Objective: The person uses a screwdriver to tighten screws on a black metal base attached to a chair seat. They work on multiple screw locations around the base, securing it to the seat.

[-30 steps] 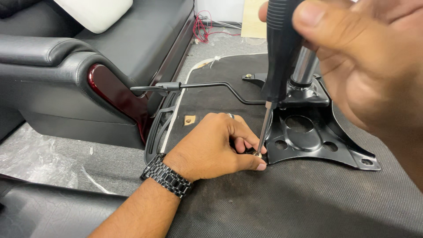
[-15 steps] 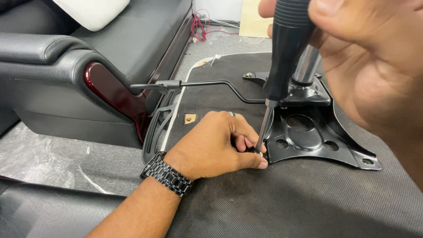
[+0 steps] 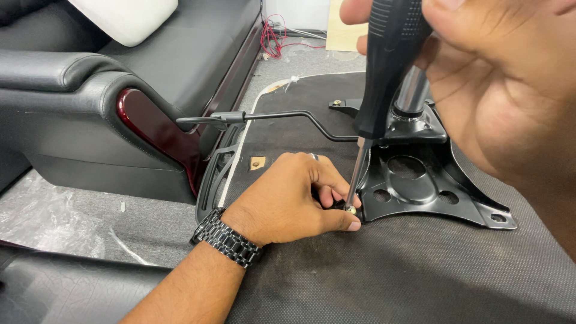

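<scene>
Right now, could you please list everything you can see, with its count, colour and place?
screwdriver: one, black handle, upright, tip at plate corner
screw: one, brass-coloured, under the tip
metal plate: one, black, on the chair underside
lever: one, black, reaching left from the plate
chair underside: one, dark fabric, foreground
sofa: one, black with red trim, left
cushion: one, white, on the sofa
wires: several, red, top centre
watch: one, black, left wrist
left hand: steadying the screw
right hand: gripping the handle
</scene>
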